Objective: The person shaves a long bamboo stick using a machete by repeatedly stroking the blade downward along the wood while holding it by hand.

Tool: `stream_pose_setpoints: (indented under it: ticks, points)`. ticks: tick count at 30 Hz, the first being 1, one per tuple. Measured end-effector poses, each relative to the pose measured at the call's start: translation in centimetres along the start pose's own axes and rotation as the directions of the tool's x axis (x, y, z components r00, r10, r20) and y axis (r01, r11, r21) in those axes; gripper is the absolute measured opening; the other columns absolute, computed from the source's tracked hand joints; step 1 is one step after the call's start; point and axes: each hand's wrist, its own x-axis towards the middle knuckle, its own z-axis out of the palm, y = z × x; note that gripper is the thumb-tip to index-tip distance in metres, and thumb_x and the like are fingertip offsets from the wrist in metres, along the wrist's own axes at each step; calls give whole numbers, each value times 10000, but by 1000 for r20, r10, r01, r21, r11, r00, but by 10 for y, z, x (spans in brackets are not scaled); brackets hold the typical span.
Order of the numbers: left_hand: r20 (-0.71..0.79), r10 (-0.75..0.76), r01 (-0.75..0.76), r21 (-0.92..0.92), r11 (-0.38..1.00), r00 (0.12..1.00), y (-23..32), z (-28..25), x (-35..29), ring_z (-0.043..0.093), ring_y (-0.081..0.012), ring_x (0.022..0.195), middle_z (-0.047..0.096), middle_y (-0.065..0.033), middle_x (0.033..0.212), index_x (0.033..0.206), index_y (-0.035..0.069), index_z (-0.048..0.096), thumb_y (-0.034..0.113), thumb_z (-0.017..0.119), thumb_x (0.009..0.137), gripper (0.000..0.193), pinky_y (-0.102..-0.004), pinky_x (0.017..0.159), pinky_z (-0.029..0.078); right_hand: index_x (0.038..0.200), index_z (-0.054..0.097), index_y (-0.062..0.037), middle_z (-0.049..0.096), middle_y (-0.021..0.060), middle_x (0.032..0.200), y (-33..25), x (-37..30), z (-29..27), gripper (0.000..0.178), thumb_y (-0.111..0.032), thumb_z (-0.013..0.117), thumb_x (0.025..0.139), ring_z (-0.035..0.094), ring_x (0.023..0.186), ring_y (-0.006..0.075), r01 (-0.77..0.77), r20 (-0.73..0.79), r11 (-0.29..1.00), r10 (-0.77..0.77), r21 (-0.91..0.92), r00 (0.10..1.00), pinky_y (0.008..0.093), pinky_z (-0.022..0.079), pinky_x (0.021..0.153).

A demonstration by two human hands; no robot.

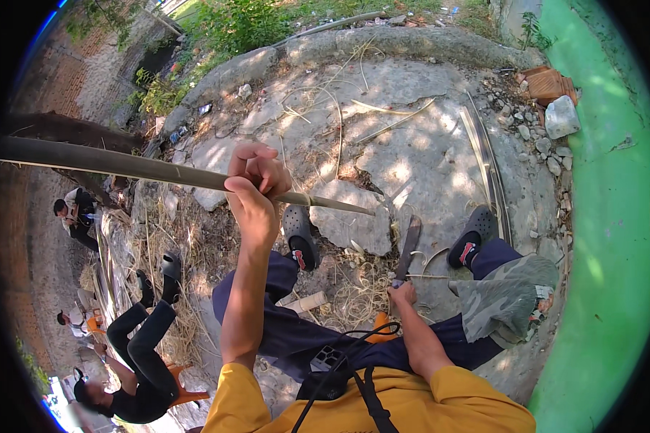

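Observation:
My left hand [258, 180] is closed round a long dark bamboo strip [137, 164], which runs from the far left and narrows to a tip above the cracked concrete. Low in front of me, my right hand [403, 294] grips the handle of a machete [410, 245]. Its dark blade points away from me and stays apart from the bamboo. Thin pale shavings [357, 299] are heaped on the ground between my legs. A short bamboo section [307, 302] lies beside them. Camouflage cloth [509, 296] covers my right knee.
Long bamboo strips [487, 166] lie beyond my right foot, near a green wall [599, 216]. Loose stones and a white block [562, 117] line that wall. Seated at the left is a person in black [144, 375]; others sit farther off. A low concrete kerb [404, 47] bounds the far side.

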Motion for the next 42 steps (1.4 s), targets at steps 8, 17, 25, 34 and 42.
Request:
stream_pose_setpoints:
  ticks: [8, 17, 25, 34, 42]
  points:
    - [-43, 26, -28, -39, 999, 999, -17, -2, -1, 319, -83, 556, 367, 19, 659, 836, -13, 584, 1067, 253, 506, 1176, -267, 526, 233, 1214, 582, -8, 671, 169, 1189, 6, 13, 6, 716, -428, 833, 690, 656, 1105, 321, 34, -44, 999, -34, 1, 998, 435, 537, 938]
    - [-39, 1, -2, -25, 1000, 999, -4, -10, 1, 376, -138, 594, 498, -44, 675, 783, -3, 607, 948, 250, 774, 1016, -295, 564, 290, 1215, 582, 60, 633, 274, 1222, -2, 1, -9, 757, -519, 714, 745, 618, 1150, 400, 118, -128, 981, -99, 152, 987, 489, 491, 974]
    - [18, -40, 41, -67, 997, 999, 14, -16, 13, 592, -159, 713, 583, -45, 727, 1130, 1, 636, 460, 419, 1060, 513, -315, 687, 478, 1230, 590, 69, 640, 306, 1173, -3, 25, -23, 727, -485, 706, 774, 614, 1111, 455, 69, -82, 943, -45, 325, 996, 464, 486, 979]
    - [92, -41, 65, -276, 959, 995, 6, -22, 21, 361, -97, 590, 356, 25, 690, 892, 88, 474, 460, 470, 1040, 401, -277, 561, 335, 822, 525, -50, 488, 25, 567, -45, -26, -62, 399, -414, 604, 965, 468, 381, 142, 104, -50, 419, -138, 902, 989, 308, 376, 352]
    - [-21, 34, -37, -111, 993, 999, 14, 10, 23, 239, -78, 524, 269, 32, 628, 735, 127, 350, 407, 462, 1051, 436, -267, 455, 186, 832, 520, -60, 510, 28, 670, -87, -140, -144, 211, -219, 520, 971, 505, 543, 121, 178, -34, 155, -654, 972, 756, 282, 417, 528]
